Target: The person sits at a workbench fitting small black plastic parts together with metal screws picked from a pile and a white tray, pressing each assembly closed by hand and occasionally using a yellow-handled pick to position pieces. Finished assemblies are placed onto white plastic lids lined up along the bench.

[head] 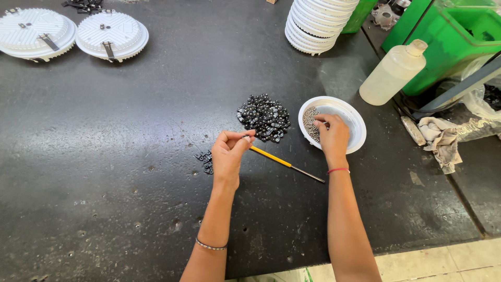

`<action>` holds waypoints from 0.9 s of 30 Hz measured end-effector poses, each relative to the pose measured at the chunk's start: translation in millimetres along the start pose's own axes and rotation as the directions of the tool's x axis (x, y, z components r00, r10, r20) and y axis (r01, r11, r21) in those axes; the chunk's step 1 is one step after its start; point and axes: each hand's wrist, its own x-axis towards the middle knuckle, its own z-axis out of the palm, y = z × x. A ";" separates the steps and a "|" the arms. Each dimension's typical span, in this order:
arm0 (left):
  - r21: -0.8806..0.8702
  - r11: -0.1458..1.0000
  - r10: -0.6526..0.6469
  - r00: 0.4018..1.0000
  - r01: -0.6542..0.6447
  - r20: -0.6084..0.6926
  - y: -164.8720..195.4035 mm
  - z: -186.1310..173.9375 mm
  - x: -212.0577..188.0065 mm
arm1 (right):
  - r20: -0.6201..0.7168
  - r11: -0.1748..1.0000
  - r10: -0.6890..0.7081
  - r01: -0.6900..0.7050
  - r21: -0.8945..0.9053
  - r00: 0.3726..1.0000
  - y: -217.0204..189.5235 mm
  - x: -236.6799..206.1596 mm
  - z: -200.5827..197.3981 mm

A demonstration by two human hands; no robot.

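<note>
Far to my left on the dark bench (130,130) sit two white round covers (73,34), ribbed and each with a metal clip on top, well away from what I am doing. Closer in, a few small black pieces (204,161) lie just beside my left hand (229,156). That hand is raised off the bench, thumb and fingertips pinched together on one tiny piece; it is too small for me to tell what it is. A thin yellow-handled tool (276,160) lies flat between my wrists, its metal tip pointing right. Beyond it is a heap of black clips (264,117), glossy and tangled, near the white bowl (355,122). My right hand (331,137) reaches into that bowl, fingers curled down into the small grey screws (310,122); whether they have closed on any I cannot tell. A soft plastic bottle (391,73) stands further right.

I judge the pinched piece could slip and vanish on the dark bench, being so small. My right wrist, resting on the rim, might tip the light bowl and spill screws.
</note>
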 end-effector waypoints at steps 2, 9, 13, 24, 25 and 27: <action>0.039 0.999 -0.021 1.000 0.021 -0.015 2.5 2.6 -1.7 | 0.031 1.000 0.009 -0.009 -0.006 0.999 2.8 -0.8 4.7; 0.111 0.993 -0.030 0.999 0.033 -0.031 7.1 9.4 -7.8 | 0.155 0.999 0.049 -0.050 0.000 0.987 1.0 -3.1 5.4; 0.150 0.987 -0.060 0.998 0.065 -0.036 7.1 11.5 -9.6 | 0.148 0.998 0.041 -0.034 -0.053 0.988 -1.0 -4.6 6.8; 0.173 0.982 -0.064 0.997 0.071 -0.045 9.3 15.0 -9.0 | 0.101 0.998 0.066 -0.066 -0.012 0.993 0.3 -4.3 3.7; 0.169 0.983 -0.060 0.997 0.066 -0.041 9.4 15.6 -9.3 | 0.112 0.995 0.095 -0.096 0.002 0.989 -0.3 -4.4 1.5; 0.172 0.983 -0.057 0.998 0.063 -0.037 9.1 16.2 -10.5 | 0.138 0.987 0.154 -0.160 0.030 0.978 -0.4 -4.9 -2.7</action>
